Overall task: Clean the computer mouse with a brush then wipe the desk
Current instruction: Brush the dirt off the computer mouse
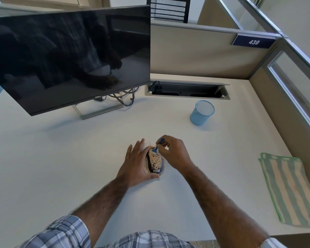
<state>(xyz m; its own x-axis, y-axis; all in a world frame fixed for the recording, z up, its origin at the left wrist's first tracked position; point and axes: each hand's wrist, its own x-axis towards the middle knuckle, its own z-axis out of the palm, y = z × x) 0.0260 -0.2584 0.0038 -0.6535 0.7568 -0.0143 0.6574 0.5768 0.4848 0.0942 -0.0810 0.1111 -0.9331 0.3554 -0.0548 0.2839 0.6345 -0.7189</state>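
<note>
— Where is the mouse (155, 162)?
— Mid-counter (61, 158), speckled with tan crumbs. The left hand (135, 163) lies against its left flank, fingers nearly straight, thumb hooked round its near end.
— And the right hand (174, 153)?
— Just beside the mouse's far right, fingers curled, pinching a small blue brush (158, 144). The tip seems to touch the mouse's far end.
— The cloth (288, 187)?
— Striped, folded, well apart to the right.
</note>
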